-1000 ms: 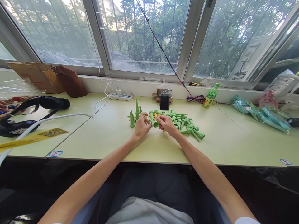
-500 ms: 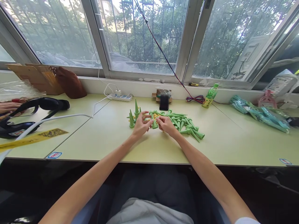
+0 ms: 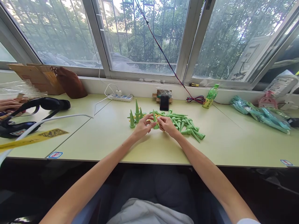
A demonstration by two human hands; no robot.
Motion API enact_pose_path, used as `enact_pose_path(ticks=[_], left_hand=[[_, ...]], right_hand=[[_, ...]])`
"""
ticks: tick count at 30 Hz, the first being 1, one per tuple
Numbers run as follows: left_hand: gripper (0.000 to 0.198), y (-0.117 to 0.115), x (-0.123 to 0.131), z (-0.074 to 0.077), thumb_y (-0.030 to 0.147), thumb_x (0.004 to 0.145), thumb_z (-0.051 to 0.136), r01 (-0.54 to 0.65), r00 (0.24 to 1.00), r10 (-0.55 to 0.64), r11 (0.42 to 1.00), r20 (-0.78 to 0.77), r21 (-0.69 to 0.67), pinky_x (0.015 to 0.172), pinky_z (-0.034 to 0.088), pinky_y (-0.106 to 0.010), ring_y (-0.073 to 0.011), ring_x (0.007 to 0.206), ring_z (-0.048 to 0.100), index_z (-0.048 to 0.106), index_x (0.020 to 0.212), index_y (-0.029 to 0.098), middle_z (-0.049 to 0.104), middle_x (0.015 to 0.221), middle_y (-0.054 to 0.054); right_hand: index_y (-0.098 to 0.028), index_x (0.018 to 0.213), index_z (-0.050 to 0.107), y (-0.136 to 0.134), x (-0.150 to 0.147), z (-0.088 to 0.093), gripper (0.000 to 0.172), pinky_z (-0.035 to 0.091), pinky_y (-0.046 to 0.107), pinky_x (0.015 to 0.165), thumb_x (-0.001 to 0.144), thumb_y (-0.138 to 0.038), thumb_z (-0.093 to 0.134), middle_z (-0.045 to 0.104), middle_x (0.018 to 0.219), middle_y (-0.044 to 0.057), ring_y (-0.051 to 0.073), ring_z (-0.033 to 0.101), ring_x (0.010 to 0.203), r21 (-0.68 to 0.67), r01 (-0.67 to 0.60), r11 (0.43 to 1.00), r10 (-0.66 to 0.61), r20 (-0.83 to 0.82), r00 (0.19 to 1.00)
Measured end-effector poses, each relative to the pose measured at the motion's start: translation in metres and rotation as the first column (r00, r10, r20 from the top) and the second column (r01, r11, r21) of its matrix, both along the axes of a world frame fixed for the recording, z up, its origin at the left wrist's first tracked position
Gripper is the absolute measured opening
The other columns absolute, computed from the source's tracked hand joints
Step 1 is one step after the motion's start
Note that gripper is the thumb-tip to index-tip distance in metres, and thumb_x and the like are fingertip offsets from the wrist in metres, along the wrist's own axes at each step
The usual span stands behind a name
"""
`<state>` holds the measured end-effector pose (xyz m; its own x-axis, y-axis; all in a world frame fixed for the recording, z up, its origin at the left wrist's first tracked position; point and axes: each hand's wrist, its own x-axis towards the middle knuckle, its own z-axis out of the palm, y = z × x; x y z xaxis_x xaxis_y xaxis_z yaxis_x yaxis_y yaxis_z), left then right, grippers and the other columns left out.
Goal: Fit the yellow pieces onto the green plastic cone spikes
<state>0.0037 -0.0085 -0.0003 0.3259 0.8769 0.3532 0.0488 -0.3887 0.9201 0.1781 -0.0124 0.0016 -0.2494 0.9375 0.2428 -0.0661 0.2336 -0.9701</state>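
Both my hands meet at the middle of the pale green table. My left hand and my right hand pinch one green plastic cone between them, its tip pointing up. Three more green cones stand upright just left of my left hand. A heap of lying green cones spreads to the right of my right hand. Small yellow pieces lie behind the held cone, partly hidden by my fingers.
A black phone stands behind the heap, a white power strip and cable to its left, a green bottle to its right. Teal packets lie at far right. Black headgear, a brown pouch and another person's hand are at left.
The cone between my hands has turned from lying with its open end toward me to standing tip up. My hands stayed in place. The other person's hand at far left shifted slightly.
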Motion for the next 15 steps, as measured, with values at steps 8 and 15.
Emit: enact_pose_path(ticks=[8, 15], left_hand=[[0.026, -0.0024, 0.0021, -0.006, 0.033, 0.089, 0.067, -0.076, 0.975, 0.158, 0.899, -0.157, 0.431, 0.047, 0.046, -0.014, -0.0065, 0.067, 0.054, 0.07, 0.113, 0.023, 0.053, 0.096, -0.003], [0.027, -0.0063, 0.0034, -0.0016, 0.041, 0.095, 0.06, -0.048, 0.975, 0.151, 0.861, -0.165, 0.506, 0.049, 0.048, -0.016, -0.0054, 0.064, 0.053, 0.076, 0.106, 0.022, 0.057, 0.098, -0.005]], right_hand=[[-0.023, 0.066, 0.042, 0.0055, 0.0043, -0.0062, 0.051, 0.023, 0.023, 0.037, 0.077, -0.066, 0.068, 0.034, 0.046, -0.009, 0.007, 0.034, 0.037, 0.023, 0.046, 0.999, -0.047, 0.072, 0.996], [-0.023, 0.068, 0.043, 0.008, 0.0028, -0.0085, 0.048, 0.024, 0.023, 0.039, 0.079, -0.062, 0.068, 0.033, 0.047, -0.009, 0.007, 0.03, 0.038, 0.004, 0.053, 0.999, -0.053, 0.049, 0.997]])
